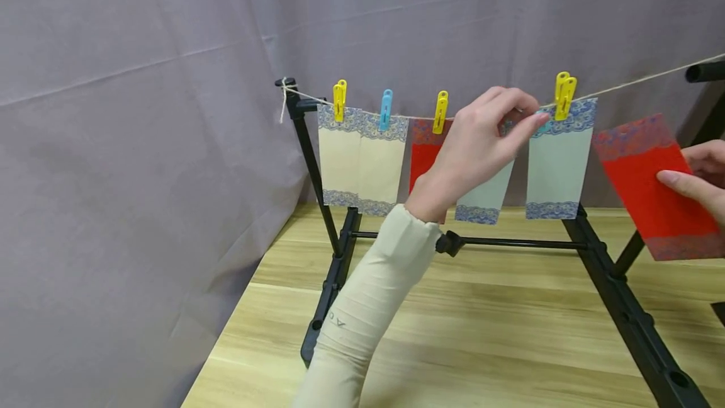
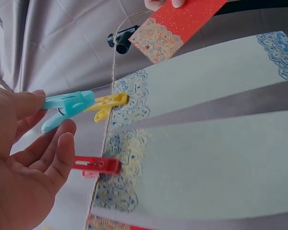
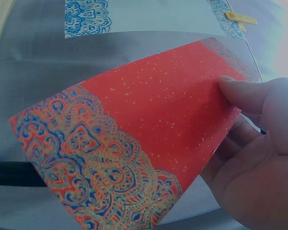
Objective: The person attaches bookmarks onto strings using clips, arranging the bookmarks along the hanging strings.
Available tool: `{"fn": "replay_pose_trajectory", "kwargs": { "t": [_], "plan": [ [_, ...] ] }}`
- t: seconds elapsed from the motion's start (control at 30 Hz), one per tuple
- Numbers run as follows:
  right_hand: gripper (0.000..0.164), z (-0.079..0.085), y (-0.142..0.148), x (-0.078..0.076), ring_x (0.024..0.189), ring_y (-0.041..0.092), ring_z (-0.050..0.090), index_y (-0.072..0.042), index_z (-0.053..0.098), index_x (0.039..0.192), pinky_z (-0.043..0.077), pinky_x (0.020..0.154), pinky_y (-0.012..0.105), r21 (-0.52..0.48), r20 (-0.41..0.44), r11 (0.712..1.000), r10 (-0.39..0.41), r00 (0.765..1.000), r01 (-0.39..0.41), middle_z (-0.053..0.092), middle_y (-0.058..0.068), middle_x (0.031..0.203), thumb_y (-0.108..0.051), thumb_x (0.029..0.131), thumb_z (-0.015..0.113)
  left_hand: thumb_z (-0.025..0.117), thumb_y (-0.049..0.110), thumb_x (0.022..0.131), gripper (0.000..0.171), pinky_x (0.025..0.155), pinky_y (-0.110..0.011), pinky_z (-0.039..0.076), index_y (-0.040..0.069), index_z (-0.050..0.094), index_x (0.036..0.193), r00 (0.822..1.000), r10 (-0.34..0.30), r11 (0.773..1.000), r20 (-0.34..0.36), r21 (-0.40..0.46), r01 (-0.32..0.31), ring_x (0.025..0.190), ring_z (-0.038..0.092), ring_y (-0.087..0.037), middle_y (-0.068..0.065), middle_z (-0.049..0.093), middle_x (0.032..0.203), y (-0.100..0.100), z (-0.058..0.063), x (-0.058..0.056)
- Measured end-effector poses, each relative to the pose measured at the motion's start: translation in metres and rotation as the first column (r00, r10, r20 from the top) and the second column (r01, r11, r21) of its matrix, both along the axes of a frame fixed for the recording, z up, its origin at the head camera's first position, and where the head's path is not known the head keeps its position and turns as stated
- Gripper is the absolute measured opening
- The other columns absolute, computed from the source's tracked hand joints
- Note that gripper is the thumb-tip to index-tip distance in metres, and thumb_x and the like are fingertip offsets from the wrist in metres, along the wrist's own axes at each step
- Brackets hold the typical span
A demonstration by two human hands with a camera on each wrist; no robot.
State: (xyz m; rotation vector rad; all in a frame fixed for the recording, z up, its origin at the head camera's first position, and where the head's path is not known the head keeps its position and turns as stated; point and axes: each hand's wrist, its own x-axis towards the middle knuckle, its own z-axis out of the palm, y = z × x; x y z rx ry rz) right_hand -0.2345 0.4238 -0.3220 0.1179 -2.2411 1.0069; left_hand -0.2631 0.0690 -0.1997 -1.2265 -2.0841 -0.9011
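My left hand [image 1: 478, 137] pinches a light blue clothespin [image 2: 69, 106] by its handle end, between thumb and fingers. Its tip points toward the string [image 2: 109, 122], close to the top of a pale card with blue lace borders [image 1: 561, 169] that hangs from a yellow clothespin [image 1: 563, 96]. At the right, my right hand [image 1: 702, 178] holds a red card [image 3: 163, 100] by one side, thumb on its front. Gold flecks and patterned ends show on this card, which is tilted in the head view. Beside it, a red clothespin [image 2: 98, 164] grips another pale card [image 2: 206, 163], partly covered by my left hand.
Further left on the string hang two cream cards [image 1: 340, 162] and a red card [image 1: 425, 156], under yellow and blue clothespins. A black frame [image 1: 308, 162] carries the string above a wooden table [image 1: 453, 332]. Grey cloth [image 1: 141, 175] hangs behind.
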Motion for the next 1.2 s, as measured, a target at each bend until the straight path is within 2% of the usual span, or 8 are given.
{"fn": "replay_pose_trajectory", "kwargs": {
  "t": [0.1,0.37,0.5,0.73,0.9,1.0,1.1,1.2],
  "plan": [
    [0.039,0.002,-0.001,0.000,0.061,-0.021,0.048,-0.044,0.049,0.104,0.040,0.051,0.001,0.010,-0.008,1.000,-0.015,1.000,0.015,0.048,-0.045,0.082,-0.011,0.091,0.066,0.064,0.025,0.096,0.014,0.078,-0.004,0.040,0.013,0.068,0.101,1.000,0.010,1.000,0.009,-0.015,-0.010,0.094,0.055,-0.003,0.003,0.065,0.103,0.007,0.007,0.000],
    [0.033,0.000,-0.003,-0.011,0.064,-0.014,0.055,-0.029,0.059,0.108,0.044,0.055,0.003,-0.130,-0.099,0.990,0.051,0.994,-0.064,0.059,-0.033,0.085,-0.003,0.090,0.066,0.065,0.026,0.096,0.016,0.082,-0.002,0.040,0.013,0.067,0.104,1.000,0.007,0.999,0.009,-0.034,-0.007,0.097,0.064,0.002,0.006,0.068,0.103,0.027,0.022,-0.003],
    [0.032,-0.001,-0.001,-0.014,0.066,-0.015,0.056,-0.028,0.058,0.112,0.044,0.057,0.002,-0.135,-0.119,0.989,0.040,0.992,-0.056,0.060,-0.030,0.089,-0.004,0.091,0.065,0.063,0.026,0.096,0.018,0.079,-0.001,0.041,0.013,0.064,0.109,0.998,0.004,0.998,0.058,-0.058,0.000,0.097,0.065,0.003,0.006,0.068,0.107,0.038,0.028,-0.005],
    [0.033,0.000,-0.005,-0.014,0.069,-0.015,0.057,-0.027,0.058,0.114,0.045,0.058,0.002,-0.141,-0.121,0.987,0.054,0.991,-0.071,0.060,-0.031,0.093,-0.003,0.092,0.063,0.061,0.028,0.097,0.021,0.065,-0.007,0.040,0.015,0.062,0.113,0.997,0.031,0.999,0.074,-0.042,-0.028,0.073,0.061,0.005,0.009,0.066,0.106,0.049,0.035,-0.007],
    [0.035,0.005,-0.005,-0.013,0.066,-0.022,0.052,-0.038,0.051,0.110,0.042,0.056,-0.001,-0.076,-0.093,0.997,0.016,0.996,-0.023,0.053,-0.040,0.088,-0.008,0.095,0.061,0.059,0.031,0.098,0.020,0.063,-0.009,0.039,0.020,0.063,0.114,0.989,0.103,0.994,0.103,-0.042,-0.099,0.070,0.058,0.009,0.014,0.067,0.104,0.057,0.044,-0.005],
    [0.036,0.011,-0.010,-0.010,0.064,-0.022,0.051,-0.040,0.048,0.107,0.041,0.054,-0.001,-0.079,-0.087,0.996,0.035,0.996,-0.042,0.052,-0.041,0.084,-0.007,0.096,0.059,0.058,0.034,0.098,0.019,0.064,-0.008,0.040,0.024,0.064,0.113,0.979,0.164,0.986,0.119,-0.061,-0.157,0.074,0.059,0.013,0.019,0.068,0.103,0.063,0.048,-0.004],
    [0.037,0.017,-0.019,-0.007,0.061,-0.022,0.051,-0.039,0.049,0.104,0.040,0.052,0.000,-0.106,-0.115,0.991,0.072,0.991,-0.084,0.054,-0.042,0.081,-0.004,0.096,0.058,0.057,0.036,0.099,0.016,0.064,-0.008,0.040,0.027,0.065,0.110,0.971,0.206,0.977,0.122,-0.085,-0.197,0.075,0.057,0.013,0.022,0.069,0.102,0.069,0.051,-0.004],
    [0.037,0.022,-0.027,-0.006,0.057,-0.019,0.054,-0.036,0.054,0.099,0.041,0.050,0.001,-0.185,-0.160,0.969,0.132,0.978,-0.161,0.059,-0.039,0.076,0.000,0.094,0.059,0.055,0.035,0.100,0.014,0.061,-0.009,0.039,0.027,0.066,0.106,0.966,0.227,0.971,0.121,-0.104,-0.215,0.071,0.055,0.010,0.022,0.069,0.098,0.073,0.052,-0.003]
  ]
}}
